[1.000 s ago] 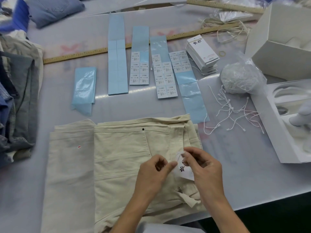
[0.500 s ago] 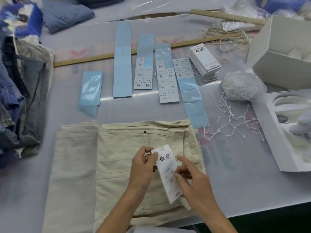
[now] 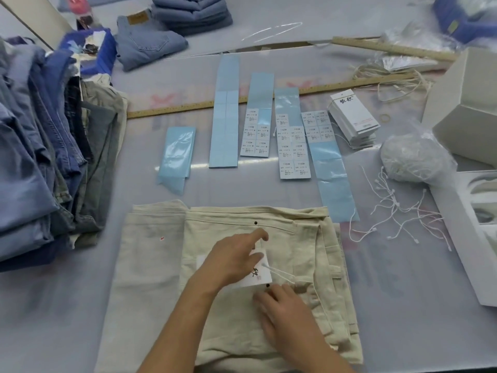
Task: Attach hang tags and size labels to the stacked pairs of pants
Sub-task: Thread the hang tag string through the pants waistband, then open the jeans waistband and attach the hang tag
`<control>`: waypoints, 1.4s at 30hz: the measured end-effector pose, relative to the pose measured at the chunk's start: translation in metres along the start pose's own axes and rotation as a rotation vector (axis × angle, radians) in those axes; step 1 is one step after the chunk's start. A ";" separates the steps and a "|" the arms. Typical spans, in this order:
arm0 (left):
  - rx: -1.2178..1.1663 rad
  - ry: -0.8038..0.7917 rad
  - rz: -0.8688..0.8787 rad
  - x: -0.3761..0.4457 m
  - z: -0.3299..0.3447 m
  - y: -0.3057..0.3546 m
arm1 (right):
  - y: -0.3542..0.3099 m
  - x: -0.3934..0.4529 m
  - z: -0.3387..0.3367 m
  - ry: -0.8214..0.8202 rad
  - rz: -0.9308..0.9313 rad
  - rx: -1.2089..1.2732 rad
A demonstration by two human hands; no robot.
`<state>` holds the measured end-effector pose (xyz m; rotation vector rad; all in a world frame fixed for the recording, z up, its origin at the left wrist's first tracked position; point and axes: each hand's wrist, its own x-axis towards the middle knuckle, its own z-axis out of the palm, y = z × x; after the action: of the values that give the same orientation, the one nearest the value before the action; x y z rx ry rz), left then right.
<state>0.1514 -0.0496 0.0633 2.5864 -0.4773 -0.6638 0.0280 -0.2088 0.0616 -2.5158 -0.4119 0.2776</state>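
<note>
Its white string already looped to the folded cream cotton pants on the table, the white card hang tag, upright half a second ago, now lies flat under the left hand, fingers spread, as the right hand steadies, fingers loosely together.

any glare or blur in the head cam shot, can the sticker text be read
Head view: a bright streak of glare crosses the table at top; the blue bin at the top right corner is smeared by blur; the size label sheets show "1103" but the finer print is too small; the left hand and right hand look reasonably sharp.
</note>
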 end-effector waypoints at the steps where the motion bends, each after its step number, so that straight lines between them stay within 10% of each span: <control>1: 0.041 0.011 -0.001 0.001 0.001 -0.006 | -0.004 0.004 0.003 -0.051 -0.037 -0.066; 7: -0.065 0.416 0.006 -0.032 0.022 -0.049 | -0.018 0.033 0.007 -0.249 0.170 0.109; 16: -0.952 1.358 -0.841 -0.117 -0.085 -0.228 | -0.128 0.154 0.031 -0.295 0.289 0.466; 22: -1.030 1.329 -0.907 -0.151 -0.133 -0.275 | -0.259 0.300 0.066 -0.070 0.058 0.585; 27: -1.381 1.568 -0.890 -0.180 -0.158 -0.285 | -0.341 0.362 0.091 -0.151 0.210 0.789; 34: -1.791 1.071 -0.867 -0.210 -0.188 -0.318 | -0.373 0.351 0.078 0.006 0.229 0.864; 42: -2.235 1.083 -0.525 -0.209 -0.202 -0.291 | -0.377 0.321 0.062 -0.099 0.243 1.363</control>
<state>0.1466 0.3500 0.1622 0.4797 0.8796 0.2548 0.2227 0.2322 0.1902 -1.1983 0.0840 0.5411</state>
